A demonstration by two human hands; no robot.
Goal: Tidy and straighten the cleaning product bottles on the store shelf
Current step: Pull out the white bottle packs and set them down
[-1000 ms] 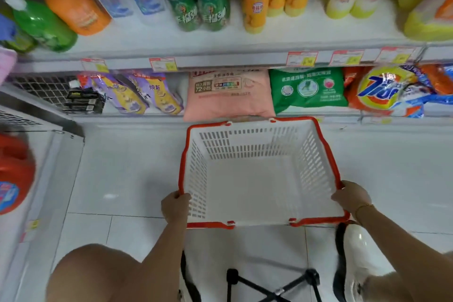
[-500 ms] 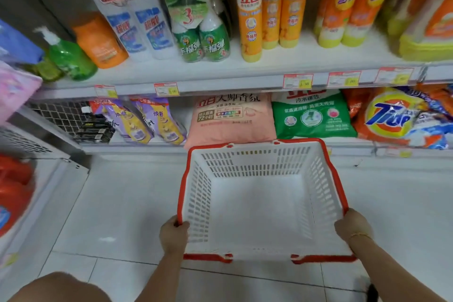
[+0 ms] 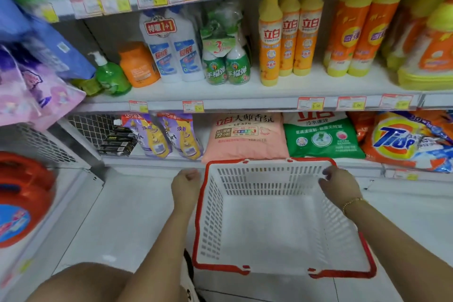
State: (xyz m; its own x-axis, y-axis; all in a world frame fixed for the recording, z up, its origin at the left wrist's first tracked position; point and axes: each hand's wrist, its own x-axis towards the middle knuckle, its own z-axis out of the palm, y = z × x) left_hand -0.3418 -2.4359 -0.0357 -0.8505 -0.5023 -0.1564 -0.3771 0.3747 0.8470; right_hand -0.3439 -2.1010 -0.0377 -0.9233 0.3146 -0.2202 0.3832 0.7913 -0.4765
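We look down at a store shelf of cleaning products. On the middle shelf [image 3: 294, 92], counting from its left end, stand one green pump bottle [image 3: 112, 79], one squat orange bottle [image 3: 138, 65], two white bottles [image 3: 169, 51] banded as a pair, two green spray bottles [image 3: 237, 68] wrapped together, three tall yellow-orange bottles [image 3: 269, 39] in a tight row near the front edge, and two larger orange bottles [image 3: 343, 37]. Further right, the goods are too blurred to count.

Beneath it lie two purple pouches [image 3: 152, 137], one pink bag [image 3: 245, 137], one green bag [image 3: 321, 135] and one orange Tide bag [image 3: 397, 140].

One white basket [image 3: 210, 216] with a red rim sits low over the pale floor [image 3: 137, 216]. Our left hand [image 3: 185, 185] is clenched into a fist just beside the basket's far left corner, grasping nothing we can see. Our right hand [image 3: 339, 182], fingers curled, is at the far right corner; we cannot tell whether it grips the rim.
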